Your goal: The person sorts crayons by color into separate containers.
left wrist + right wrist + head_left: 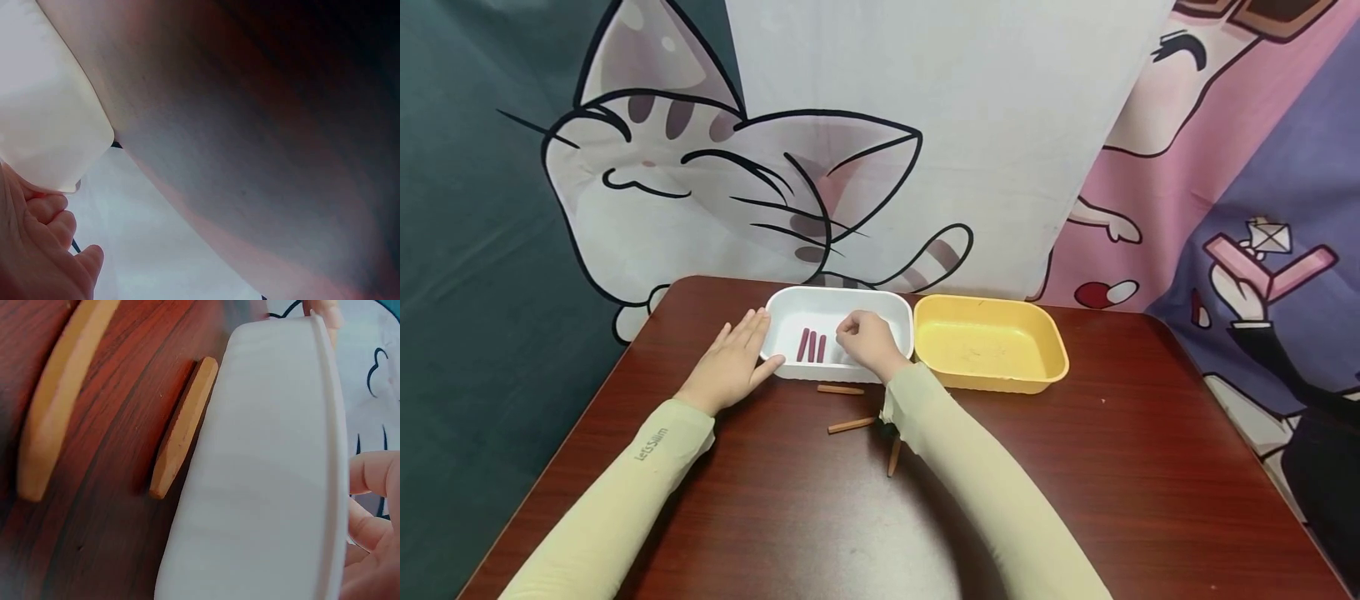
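Note:
My left hand lies with straight, spread fingers at the left end of the white tray, its fingertips and thumb right at the rim. Inside that tray, three short dark-red sticks lie side by side, roughly parallel. My right hand reaches over the front rim into the tray, to the right of these sticks. Its fingers are bent behind the tray wall in the right wrist view; I cannot tell whether they pinch anything, as the fingertips are hidden.
A yellow tray stands right beside the white one. On the dark red-brown table lie brown wooden sticks: one stick close along the white tray's front, another nearer me, and a third partly under the right sleeve. A printed cloth hangs behind.

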Demonstrator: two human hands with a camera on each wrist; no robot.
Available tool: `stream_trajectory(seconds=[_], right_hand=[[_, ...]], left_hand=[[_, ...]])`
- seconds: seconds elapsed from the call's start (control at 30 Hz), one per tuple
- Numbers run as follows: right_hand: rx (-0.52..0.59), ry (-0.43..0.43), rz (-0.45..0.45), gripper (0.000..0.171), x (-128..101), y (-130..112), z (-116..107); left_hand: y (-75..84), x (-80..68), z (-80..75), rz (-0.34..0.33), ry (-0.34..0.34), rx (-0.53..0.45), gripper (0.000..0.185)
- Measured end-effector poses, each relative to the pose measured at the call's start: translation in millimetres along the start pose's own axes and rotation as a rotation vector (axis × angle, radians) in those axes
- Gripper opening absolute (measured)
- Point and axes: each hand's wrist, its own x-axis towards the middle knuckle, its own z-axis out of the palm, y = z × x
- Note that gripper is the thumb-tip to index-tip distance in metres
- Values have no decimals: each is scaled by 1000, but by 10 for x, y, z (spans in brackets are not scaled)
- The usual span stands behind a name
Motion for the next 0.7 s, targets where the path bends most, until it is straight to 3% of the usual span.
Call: stream_trajectory(seconds=[0.37,0.7], right_hand=[[-52,-13,-158,13,-289,75,-241],[-121,27,-411,15,-681,269,-570]], left_hand=[[-3,1,10,-3,-8,9,81],[4,-6,15,-1,4,-7,81]])
